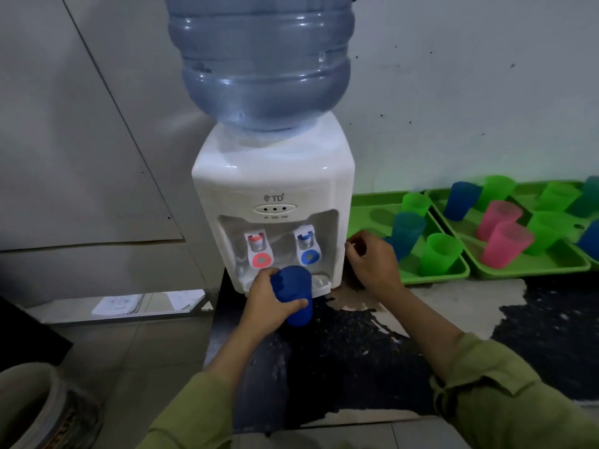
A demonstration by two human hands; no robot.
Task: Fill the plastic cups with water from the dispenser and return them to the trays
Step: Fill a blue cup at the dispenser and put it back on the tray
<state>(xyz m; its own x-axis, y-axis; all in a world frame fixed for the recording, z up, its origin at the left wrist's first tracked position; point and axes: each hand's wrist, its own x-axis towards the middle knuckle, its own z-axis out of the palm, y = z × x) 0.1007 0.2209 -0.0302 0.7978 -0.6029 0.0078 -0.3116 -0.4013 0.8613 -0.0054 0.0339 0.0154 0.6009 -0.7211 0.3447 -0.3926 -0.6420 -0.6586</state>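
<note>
My left hand (264, 304) grips a blue plastic cup (296, 293), fingers wrapped over its far side and thumb across the near side. The cup sits low in front of the water dispenser (272, 186), just before its drip tray, mouth up and leaning slightly toward the machine. It is below and between the red tap lever (261, 259) and the blue tap lever (309, 256), touching neither. From here I can't make out any water inside it.

My right hand (369, 257) is at the dispenser's right wall, fingers curled with the tips close to the casing. I cannot tell whether they hold anything or touch the wall.

The inverted water bottle (262, 59) stands on top of the dispenser. Right of the dispenser lies the near green tray (366, 209), carrying a teal cup (406, 231) and two green cups (439, 257). Further right, just beside it, the far green tray (534, 270) holds two pink cups (505, 244) along with more green, blue and teal ones. The dispenser and both trays stand on a dark speckled counter (356, 351) with pale worn patches.
</note>
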